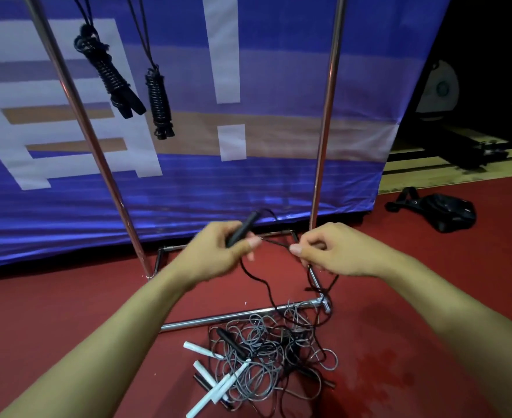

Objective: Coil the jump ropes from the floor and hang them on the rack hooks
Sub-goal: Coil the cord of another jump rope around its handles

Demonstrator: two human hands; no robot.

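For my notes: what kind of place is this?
Probably a gym or sports hall: red sports floor, tangled jump ropes beside a metal rack, and a big blue banner behind.

The blue banner (248,182) bears large white marks; only an exclamation mark reads clearly

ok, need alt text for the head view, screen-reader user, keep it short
A person's left hand grips a black rope handle while the right hand pinches its cord, above a tangled pile of ropes on the red floor. Two coiled black ropes already hang from the metal rack.
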